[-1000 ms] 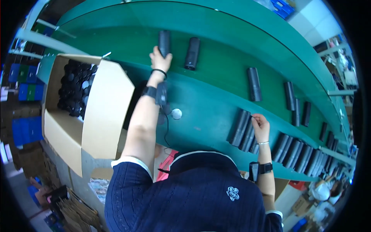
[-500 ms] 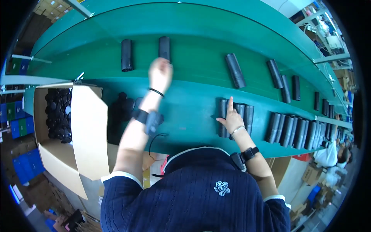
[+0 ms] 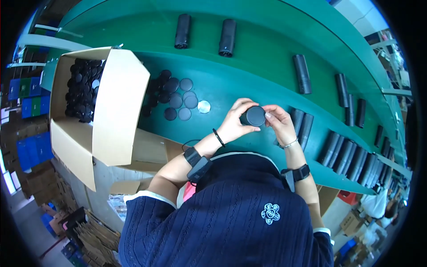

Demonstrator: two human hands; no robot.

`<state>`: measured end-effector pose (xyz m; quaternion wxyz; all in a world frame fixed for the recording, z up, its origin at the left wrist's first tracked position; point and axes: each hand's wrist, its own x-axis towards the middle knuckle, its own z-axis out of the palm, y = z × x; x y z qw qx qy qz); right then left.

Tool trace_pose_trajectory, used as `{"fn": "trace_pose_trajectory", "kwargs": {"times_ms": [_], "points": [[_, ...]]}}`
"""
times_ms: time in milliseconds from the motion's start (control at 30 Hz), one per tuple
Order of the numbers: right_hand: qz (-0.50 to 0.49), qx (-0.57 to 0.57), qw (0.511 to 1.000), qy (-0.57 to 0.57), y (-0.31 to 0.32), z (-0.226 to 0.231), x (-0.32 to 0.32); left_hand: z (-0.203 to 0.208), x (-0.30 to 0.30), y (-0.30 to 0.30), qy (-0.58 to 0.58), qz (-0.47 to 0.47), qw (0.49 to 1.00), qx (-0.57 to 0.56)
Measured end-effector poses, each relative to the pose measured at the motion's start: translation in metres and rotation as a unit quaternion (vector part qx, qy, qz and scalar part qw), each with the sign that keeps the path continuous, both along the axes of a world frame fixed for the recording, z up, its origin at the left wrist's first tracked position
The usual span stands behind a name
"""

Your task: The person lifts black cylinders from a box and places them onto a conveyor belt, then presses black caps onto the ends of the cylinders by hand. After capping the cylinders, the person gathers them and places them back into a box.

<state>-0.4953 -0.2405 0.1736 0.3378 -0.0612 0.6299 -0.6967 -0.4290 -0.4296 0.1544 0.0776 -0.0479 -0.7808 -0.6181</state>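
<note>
A black cylinder [image 3: 255, 116] is held up in front of my chest, its flat round end turned toward the camera. My left hand [image 3: 233, 121] wraps around its side, thumb below and fingers above. At the right of the rim, the thumb and fingertips of my right hand [image 3: 280, 122] pinch its edge. The cylinder's far end is hidden. Several loose black discs [image 3: 176, 100] lie on the green table to the left of my hands, along with one pale, shiny disc [image 3: 204, 107]. Just beyond my right wrist lie ribbed black cylinders [image 3: 305, 130].
An open cardboard box [image 3: 116, 109] full of black discs [image 3: 83, 91] stands at the left. Black cylinders [image 3: 228, 38] lie spaced along the green belt [image 3: 262, 49] behind the table. At the right, more cylinders [image 3: 344, 155] lie in a row.
My left hand has come back from the belt to my chest and now holds a cylinder. My right hand has left the table cylinders and joined it. The view has turned, showing more discs.
</note>
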Motion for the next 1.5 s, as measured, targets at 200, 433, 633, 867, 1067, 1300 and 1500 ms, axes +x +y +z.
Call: {"fn": "trace_pose_trajectory", "kwargs": {"times_ms": [200, 433, 633, 867, 1067, 1300, 1500], "points": [[0.003, -0.046, 0.998, -0.047, -0.003, 0.005, 0.015, -0.010, 0.017, 0.004, -0.021, -0.065, 0.997, 0.031], [0.013, -0.026, 0.999, -0.028, -0.002, -0.001, 0.017, -0.014, 0.027, 0.018, -0.070, -0.054, 0.984, 0.152], [0.007, 0.005, 1.000, 0.007, -0.002, -0.003, 0.007, -0.015, 0.010, 0.008, -0.031, -0.042, 0.999, 0.011], [0.073, 0.047, 0.986, 0.143, -0.007, 0.005, 0.013, -0.021, 0.011, 0.002, -0.016, -0.042, 0.999, 0.020], [0.125, 0.106, 0.951, 0.262, -0.014, 0.017, 0.016, -0.017, 0.018, 0.001, 0.005, -0.010, 0.999, -0.043], [0.138, 0.186, 0.918, 0.321, -0.014, 0.020, 0.019, -0.009, 0.022, 0.005, 0.033, 0.019, 0.997, -0.066], [0.092, 0.105, 0.953, 0.269, -0.019, 0.021, 0.022, -0.013, 0.016, 0.000, 0.010, -0.004, 0.998, -0.064]]}}
